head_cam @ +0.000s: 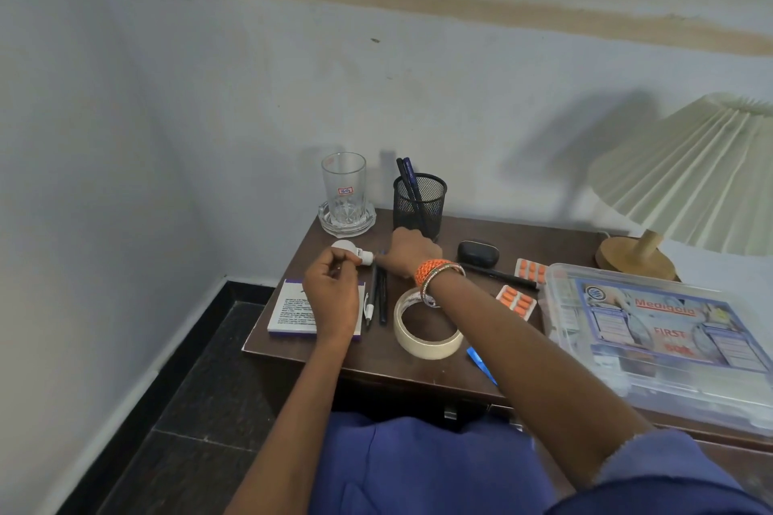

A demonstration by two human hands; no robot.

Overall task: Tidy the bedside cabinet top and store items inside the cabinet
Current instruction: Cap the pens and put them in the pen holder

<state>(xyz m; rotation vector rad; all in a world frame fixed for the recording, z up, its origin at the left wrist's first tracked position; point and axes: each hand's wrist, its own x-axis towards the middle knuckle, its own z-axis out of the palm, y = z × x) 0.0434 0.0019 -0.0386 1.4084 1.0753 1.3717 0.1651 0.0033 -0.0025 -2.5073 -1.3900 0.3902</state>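
On the dark wooden cabinet top (422, 372), my left hand (332, 299) hovers over a white and purple box (288, 311), its curled fingers on the neck of a white light bulb (344, 248). My right hand (409, 253), with orange bangles at the wrist, reaches across and closes its fingertips on the far ends of two dark pens (378, 297) lying flat beside the box. A black mesh pen holder (419, 201) with two pens stands just behind that hand. A roll of tape (426, 341) lies under my right forearm.
A glass (344, 186) stands on a glass dish at the back left. A black earbud case (477, 253), a black pen (504, 276), two orange pill strips (516, 301) and a clear first-aid box (656, 330) lie to the right. A lamp (636, 253) fills the right corner.
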